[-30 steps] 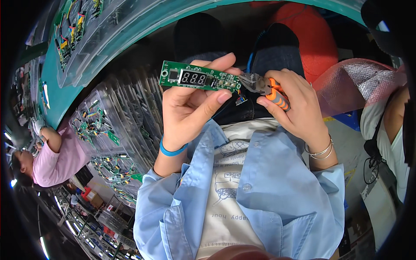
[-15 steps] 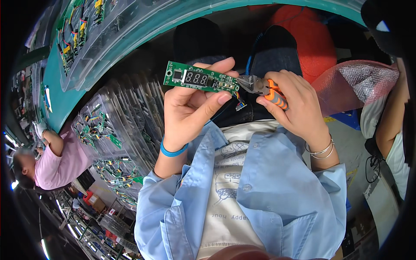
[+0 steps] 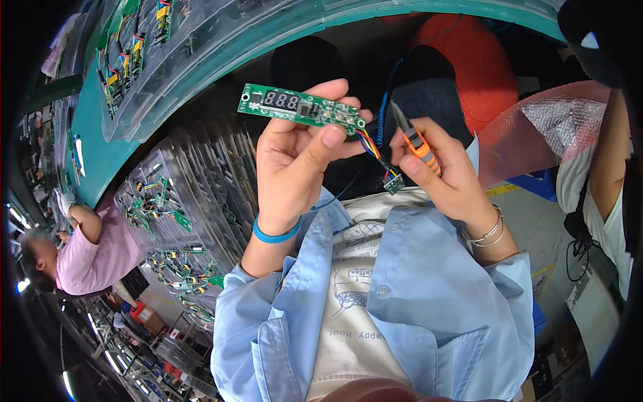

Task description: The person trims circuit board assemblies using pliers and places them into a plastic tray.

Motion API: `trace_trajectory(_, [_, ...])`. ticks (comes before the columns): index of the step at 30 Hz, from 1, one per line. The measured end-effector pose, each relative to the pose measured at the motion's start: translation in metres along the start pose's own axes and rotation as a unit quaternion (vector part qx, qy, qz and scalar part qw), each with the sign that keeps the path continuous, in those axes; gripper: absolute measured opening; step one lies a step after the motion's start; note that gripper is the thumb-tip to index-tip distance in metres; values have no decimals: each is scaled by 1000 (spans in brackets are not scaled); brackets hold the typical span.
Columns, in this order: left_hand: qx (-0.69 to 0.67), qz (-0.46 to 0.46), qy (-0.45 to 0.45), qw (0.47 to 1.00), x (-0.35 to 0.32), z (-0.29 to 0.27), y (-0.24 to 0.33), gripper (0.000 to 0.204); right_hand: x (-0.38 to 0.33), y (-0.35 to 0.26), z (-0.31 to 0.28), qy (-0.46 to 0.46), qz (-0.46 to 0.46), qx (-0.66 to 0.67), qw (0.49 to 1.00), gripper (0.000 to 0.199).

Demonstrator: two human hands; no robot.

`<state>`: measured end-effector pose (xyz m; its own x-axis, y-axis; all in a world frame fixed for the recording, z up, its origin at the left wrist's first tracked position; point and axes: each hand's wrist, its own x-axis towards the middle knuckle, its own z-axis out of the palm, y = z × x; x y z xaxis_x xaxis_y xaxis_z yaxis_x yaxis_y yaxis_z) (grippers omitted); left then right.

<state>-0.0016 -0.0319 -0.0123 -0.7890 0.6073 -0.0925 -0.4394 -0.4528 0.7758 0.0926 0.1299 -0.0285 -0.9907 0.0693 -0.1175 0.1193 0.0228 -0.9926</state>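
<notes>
Green and narrow, the circuit board (image 3: 305,110) is hanging in the air near the middle of my remote view, well apart from the teal worktop (image 3: 100,153) at the left. I am seeing the left hand (image 3: 288,164) pinching it toward its right end, the thumb (image 3: 328,139) pressing at the near edge and the other fingers (image 3: 328,89) supporting it from behind, while the digit display (image 3: 280,101) is showing uncovered. From that end, coloured wires (image 3: 368,144) are dangling to a small board (image 3: 393,183) that nothing is gripping. The right hand (image 3: 447,167) is grasping orange-handled pliers (image 3: 419,148), its fingers wrapping the handles, the nose pointing away from the body and standing near the circuit board without touching it. I am judging the circuit board to be light and stiff, yet fragile at its soldered parts, so I am favouring a hold along the long edges, clear of the display. The wires are looking soft, their joints probably disliking any tug; I am thinking the small board is better taken by its rim. Stacked clear trays (image 3: 218,171) are standing left of the left hand, carrying wired boards (image 3: 179,220).
</notes>
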Motion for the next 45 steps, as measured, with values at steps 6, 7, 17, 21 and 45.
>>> trace_trajectory(6, [0,20,37,999,-1,2,-2,36,-6,5,6,-86,21,144,986,26])
trace_trajectory(7, [-1,20,37,999,0,2,-1,36,-7,4,6,-88,32,153,984,27])
trace_trajectory(17, [-14,36,9,999,2,5,0,37,-7,-6,4,-25,7,109,994,27])
trace_trajectory(21, [40,76,0,996,-1,7,-2,38,1,-12,-4,71,-137,-188,970,30])
trace_trajectory(45, [143,86,-6,986,-2,10,-8,39,1,-14,-13,83,-164,-376,908,33])
